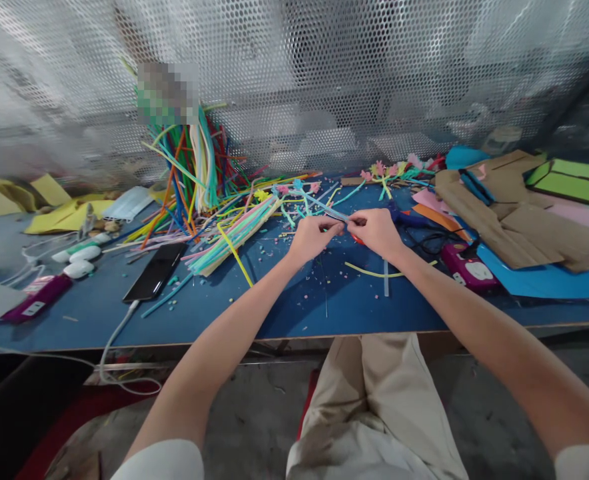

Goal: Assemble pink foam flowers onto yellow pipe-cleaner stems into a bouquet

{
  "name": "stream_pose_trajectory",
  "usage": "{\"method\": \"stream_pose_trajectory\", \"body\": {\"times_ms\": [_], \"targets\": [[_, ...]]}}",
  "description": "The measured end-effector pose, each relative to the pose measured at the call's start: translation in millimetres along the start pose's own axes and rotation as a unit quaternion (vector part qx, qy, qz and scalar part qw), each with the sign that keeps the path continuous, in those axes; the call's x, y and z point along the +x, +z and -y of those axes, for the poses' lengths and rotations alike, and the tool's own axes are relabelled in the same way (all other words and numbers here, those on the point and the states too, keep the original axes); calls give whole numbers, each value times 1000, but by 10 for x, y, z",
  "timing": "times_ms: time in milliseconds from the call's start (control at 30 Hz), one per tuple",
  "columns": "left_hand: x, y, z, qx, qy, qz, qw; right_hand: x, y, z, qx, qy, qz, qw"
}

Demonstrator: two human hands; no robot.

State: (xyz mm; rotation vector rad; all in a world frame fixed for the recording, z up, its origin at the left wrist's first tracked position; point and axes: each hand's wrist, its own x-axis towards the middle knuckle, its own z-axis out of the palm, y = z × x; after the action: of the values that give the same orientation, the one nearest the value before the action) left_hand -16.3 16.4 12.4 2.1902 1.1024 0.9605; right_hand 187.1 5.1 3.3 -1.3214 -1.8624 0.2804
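Observation:
My left hand [314, 238] and my right hand [376, 233] are close together above the blue table. Both have their fingers pinched on a thin, pale blue strip [335, 213] that spans the short gap between them. Something red shows just under my right fingertips, mostly hidden. Beyond my hands lie small blue and pink flower shapes on pipe cleaners [298, 185]. Left of my left hand is a bundle of pastel pipe cleaners [239, 233]. A yellow pipe cleaner [389, 272] and a short clear stick [386, 283] rest below my right hand.
On the left are a black phone [155, 272] with a white cable and a purple power strip [38, 299]. A tall bunch of colored pipe cleaners [194, 167] stands behind. At right are brown paper [519, 227] and another purple power strip [469, 267]. Perforated metal sheeting [334, 80] backs the table.

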Motion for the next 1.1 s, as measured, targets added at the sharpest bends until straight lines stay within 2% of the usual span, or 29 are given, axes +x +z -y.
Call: {"method": "stream_pose_trajectory", "body": {"times_ms": [67, 167, 233, 300, 367, 500, 600, 800, 967, 1100], "targets": [[-14, -12, -31, 32, 42, -5, 999, 22, -40, -75, -26, -1, 12, 1000], [-15, -33, -44, 95, 156, -21, 983, 57, -94, -148, -63, -64, 48, 995], [-3, -42, -32, 122, 223, -9, 967, 71, -102, -154, -72, -111, 80, 988], [9, -43, -20, 133, 246, 16, 960, 75, -93, -135, -72, -133, 100, 983], [19, -38, -20, 134, 236, 29, 962, 76, -86, -113, -65, -139, 89, 984], [34, -35, -36, 121, 174, 7, 977, 92, -107, -93, -52, -151, 63, 985], [51, -73, -17, 139, 140, 23, 980, 106, -126, -85, -77, -166, 76, 980], [76, -183, 25, 187, 117, 51, 974, 91, -169, -54, -126, -208, 116, 963], [54, -237, -10, 210, 94, 17, 973, 80, -206, -50, -108, -155, 79, 979], [37, -243, -21, 211, 107, 3, 972, 71, -194, -53, -79, -125, 63, 987]]}}
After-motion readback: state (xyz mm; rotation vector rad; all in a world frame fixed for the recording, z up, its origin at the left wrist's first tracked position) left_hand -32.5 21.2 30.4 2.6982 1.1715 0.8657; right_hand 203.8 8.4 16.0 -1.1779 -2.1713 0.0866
